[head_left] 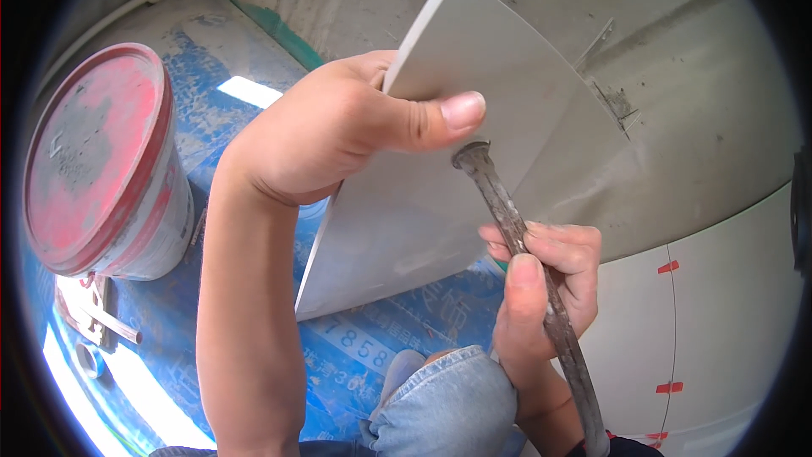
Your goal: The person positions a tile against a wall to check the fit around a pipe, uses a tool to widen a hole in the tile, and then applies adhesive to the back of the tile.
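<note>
A pale grey tile piece [414, 220] is held up at a tilt in front of me. My left hand [338, 123] is closed on its left edge, thumb across the face and fingers hidden behind. My right hand [550, 283] is wrapped round a long, dirty steel chisel [507, 216]. Its flared, mushroomed end points up toward the tile face, just below my left thumb; whether it touches the tile I cannot tell. The chisel's other end runs down past my right wrist.
A bucket with a dusty red lid [93, 152] stands at left on blue printed floor film [364, 360]. Below it lie a trowel-like tool [97, 313] and a small ring [89, 360]. Wall tiles [622, 322] with red clips [668, 267] line the right, under a bare grey wall [702, 118].
</note>
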